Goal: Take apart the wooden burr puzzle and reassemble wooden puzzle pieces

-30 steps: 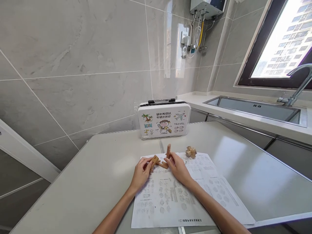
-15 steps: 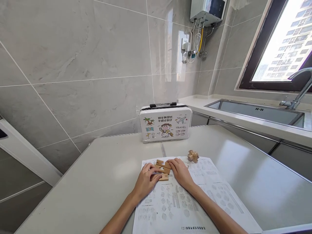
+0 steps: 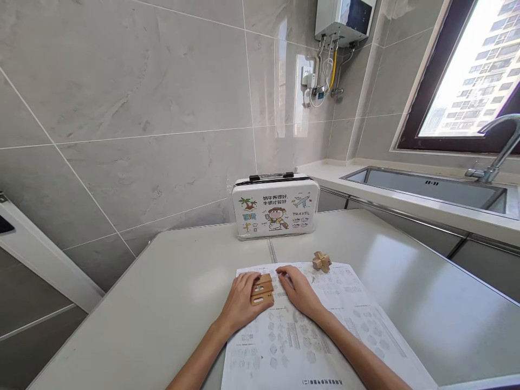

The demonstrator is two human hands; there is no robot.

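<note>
Flat wooden puzzle pieces (image 3: 262, 290), some with slots cut in them, lie side by side on a printed instruction sheet (image 3: 284, 346). My left hand (image 3: 240, 297) is curled around their left side, fingers along the far edge and thumb along the near edge. Just right of the pieces, my right hand (image 3: 298, 287) rests on the sheet, fingers slightly bent and apart, holding nothing. Beyond it, an assembled wooden burr puzzle (image 3: 322, 261) sits at the sheet's far edge.
A white cartoon-printed case (image 3: 276, 208) stands upright at the back of the pale table (image 3: 162, 303), near the tiled wall. To the right are a counter with a sink (image 3: 426, 187) and a faucet (image 3: 493, 162). A water heater (image 3: 345, 21) hangs above.
The scattered wooden pieces are now drawn together in a neat row, slightly to the left. My left hand has closed around them, while my right hand has come off them.
</note>
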